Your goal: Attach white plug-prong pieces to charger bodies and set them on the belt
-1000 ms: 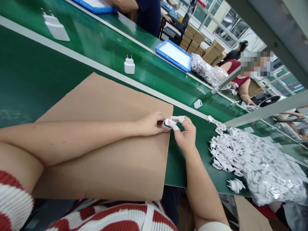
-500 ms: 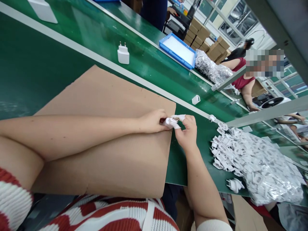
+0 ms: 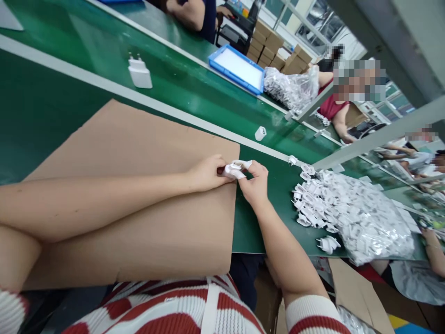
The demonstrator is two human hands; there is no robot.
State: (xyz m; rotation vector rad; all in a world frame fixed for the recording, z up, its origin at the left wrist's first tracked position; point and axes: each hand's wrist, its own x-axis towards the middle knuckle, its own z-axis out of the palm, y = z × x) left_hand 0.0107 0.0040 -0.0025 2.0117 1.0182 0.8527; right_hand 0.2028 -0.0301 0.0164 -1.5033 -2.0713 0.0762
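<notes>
Over the right edge of a brown cardboard sheet (image 3: 149, 232), my two hands meet at a small white plastic plug part (image 3: 229, 171). My left hand (image 3: 206, 174) is closed on its left side, fingers bunched together. From the right, my right hand (image 3: 256, 183) pinches it between thumb and index finger, both wrapped in white coverings. The fingers hide much of the part, so its exact shape is hard to make out. Right of my hands lies a heap of white plug parts (image 3: 313, 199), spilling from a clear plastic bag (image 3: 375, 227).
A white charger (image 3: 140, 73) and a smaller white piece (image 3: 260, 133) sit on the green strip beyond the pale rail. Farther back are a blue tray (image 3: 236, 69) and another bag of parts (image 3: 290, 88). A slanted metal post (image 3: 382, 132) crosses the right side. Co-workers sit across the bench.
The view has shifted, so the bench and its contents appear farther left. Both hands stay together on the white plug part, with little visible change in grip. A co-worker's arm now shows at the top.
</notes>
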